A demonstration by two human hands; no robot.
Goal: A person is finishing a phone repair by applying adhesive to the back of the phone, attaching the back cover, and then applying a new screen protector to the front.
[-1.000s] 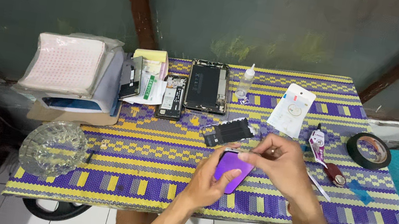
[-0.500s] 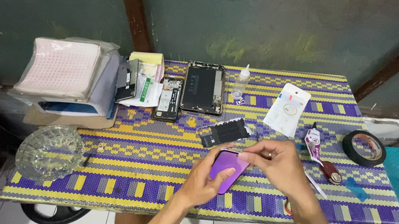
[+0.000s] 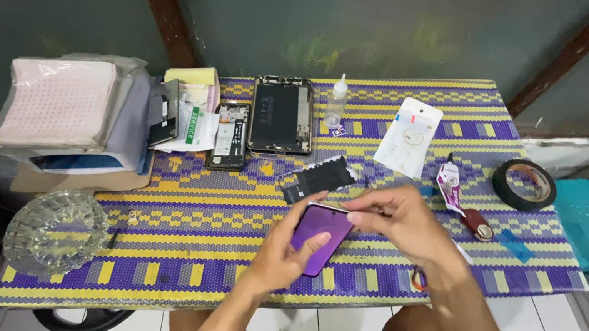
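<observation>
Left hand (image 3: pixel 281 257) grips purple phone (image 3: pixel 321 238) at frame centre (tilted, over the counter (image 3: pixel 165 247)); right hand (image 3: pixel 403 222) pinches its top edge; black part (image 3: pixel 319 179) just above.

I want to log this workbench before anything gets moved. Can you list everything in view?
purple phone panel: 1, purple, held above the mat's near edge
opened phone body: 1, black, mat's far middle
small circuit part: 1, dark, left of the phone body
black flat part: 1, just beyond the hands
dropper bottle: 1, clear, far middle
white packet: 1, far right
tape roll: 1, black, right edge
glass ashtray: 1, clear, near left
woven mat: 1, purple and yellow
left hand: grip on the panel
right hand: fingertips at the panel's top edge
</observation>
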